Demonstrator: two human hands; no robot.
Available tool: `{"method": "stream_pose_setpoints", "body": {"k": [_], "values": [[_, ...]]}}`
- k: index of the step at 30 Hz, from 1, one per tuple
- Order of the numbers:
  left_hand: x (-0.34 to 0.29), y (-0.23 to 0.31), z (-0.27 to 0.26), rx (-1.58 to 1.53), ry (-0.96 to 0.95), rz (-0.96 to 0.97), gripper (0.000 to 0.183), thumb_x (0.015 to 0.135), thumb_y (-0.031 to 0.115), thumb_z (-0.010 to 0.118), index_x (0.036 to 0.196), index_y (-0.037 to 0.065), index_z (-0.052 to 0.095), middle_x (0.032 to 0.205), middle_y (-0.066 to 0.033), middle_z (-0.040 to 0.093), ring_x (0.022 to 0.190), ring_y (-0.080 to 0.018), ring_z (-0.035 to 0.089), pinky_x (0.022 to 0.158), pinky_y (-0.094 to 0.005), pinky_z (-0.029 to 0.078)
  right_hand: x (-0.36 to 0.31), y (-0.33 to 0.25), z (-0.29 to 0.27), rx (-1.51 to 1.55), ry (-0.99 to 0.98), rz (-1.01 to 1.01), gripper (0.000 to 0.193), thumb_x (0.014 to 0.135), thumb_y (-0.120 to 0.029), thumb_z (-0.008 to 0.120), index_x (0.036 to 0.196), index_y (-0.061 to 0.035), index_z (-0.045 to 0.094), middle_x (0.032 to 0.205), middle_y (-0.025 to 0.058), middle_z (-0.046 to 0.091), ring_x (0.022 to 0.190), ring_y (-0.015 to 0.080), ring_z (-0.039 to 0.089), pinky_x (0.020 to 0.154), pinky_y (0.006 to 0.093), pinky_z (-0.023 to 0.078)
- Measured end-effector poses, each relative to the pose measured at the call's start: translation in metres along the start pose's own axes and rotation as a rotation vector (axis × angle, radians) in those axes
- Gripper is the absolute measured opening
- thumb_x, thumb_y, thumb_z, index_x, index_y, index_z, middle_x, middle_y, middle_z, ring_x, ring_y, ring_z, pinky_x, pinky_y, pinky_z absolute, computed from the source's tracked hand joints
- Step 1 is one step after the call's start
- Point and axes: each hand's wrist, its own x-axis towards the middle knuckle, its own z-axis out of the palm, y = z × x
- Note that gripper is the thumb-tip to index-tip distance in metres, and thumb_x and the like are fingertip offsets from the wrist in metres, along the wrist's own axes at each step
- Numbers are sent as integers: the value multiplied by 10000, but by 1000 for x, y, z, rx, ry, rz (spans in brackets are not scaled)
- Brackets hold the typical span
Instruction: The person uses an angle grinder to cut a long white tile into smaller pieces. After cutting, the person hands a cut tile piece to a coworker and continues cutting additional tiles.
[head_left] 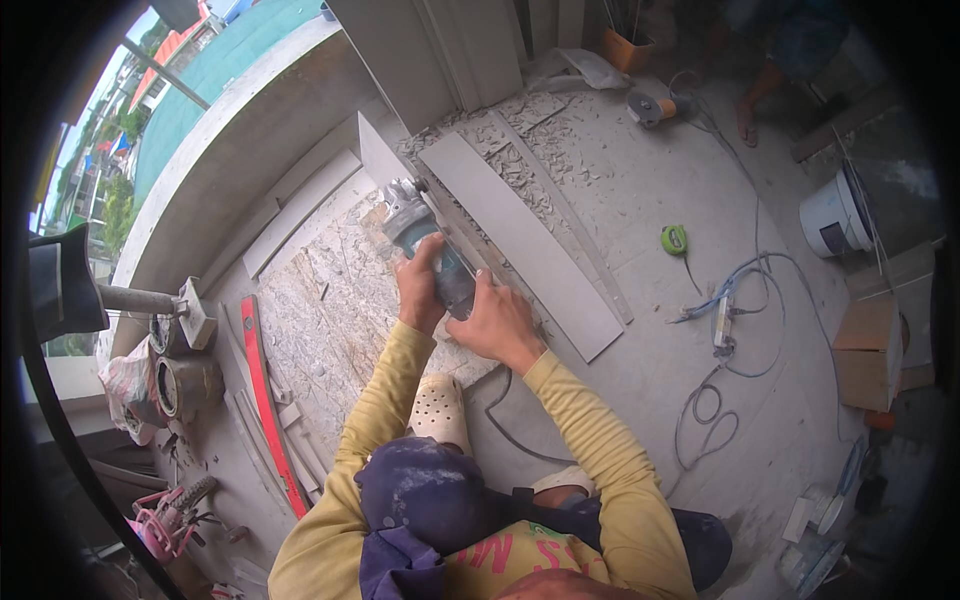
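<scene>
Both my hands are wrapped round an angle grinder (pixel 452 275) with a blue-green body and a metal head. Nearer the head, my left hand (pixel 419 285) grips the body. My right hand (pixel 500 325) holds the dark rear end, from which a cord runs down past my feet. The grinder's head lies against a light tile piece (pixel 382 152) that stands up on its edge, over a dusty, chipped board (pixel 320 290). To the right of the grinder, a long grey tile (pixel 525 245) lies flat. The grinder's disc is hard to make out here.
Broken tile chips (pixel 545 180) litter the floor beyond. A red spirit level (pixel 265 400) lies at left. On the right are a green tape measure (pixel 674 240), another grinder (pixel 652 108), tangled cords (pixel 725 320), a white bucket (pixel 835 220) and a cardboard box (pixel 868 345). Another person's foot (pixel 747 120) shows far right.
</scene>
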Motion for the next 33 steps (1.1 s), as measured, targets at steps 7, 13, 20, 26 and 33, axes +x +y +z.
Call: {"method": "stream_pose_setpoints", "body": {"k": [7, 13, 20, 26, 33], "values": [[9, 5, -3, 16, 13, -36, 349, 1023, 237, 708, 1221, -50, 716, 990, -126, 754, 831, -215, 745, 747, -348, 645, 8, -7, -4, -6, -32, 25, 709, 791, -367, 813, 1259, 98, 554, 1002, 327, 762, 1002, 496, 757, 899, 556, 602], [12, 4, -3, -20, 14, -25, 334, 1026, 243, 706, 1204, -39, 725, 998, -119, 757, 838, -211, 744, 750, -352, 640, 9, -9, -5, -28, -31, 25, 721, 789, -367, 809, 1274, 100, 551, 1011, 328, 762, 1008, 493, 757, 907, 554, 604], [1, -1, 0, -14, -1, -17, 352, 1023, 231, 699, 1248, -40, 707, 983, -121, 749, 831, -213, 739, 744, -353, 641, 2, 0, -1, -20, -27, 20, 715, 776, -349, 808, 1275, 95, 552, 997, 321, 766, 987, 487, 762, 895, 551, 606], [-4, -5, -1, -19, -17, -19, 364, 1020, 221, 694, 1281, -33, 690, 993, -123, 748, 834, -217, 742, 743, -354, 647, -6, 6, 3, -11, 30, -10, 690, 778, -345, 805, 1254, 86, 554, 948, 295, 770, 947, 483, 767, 855, 556, 604], [-11, -7, 1, -21, 0, -46, 374, 1020, 220, 694, 1309, -19, 681, 1001, -122, 751, 847, -220, 748, 757, -356, 650, -10, 9, 1, -30, 10, 1, 688, 789, -363, 812, 1246, 81, 554, 924, 289, 770, 926, 481, 768, 843, 553, 604]]}}
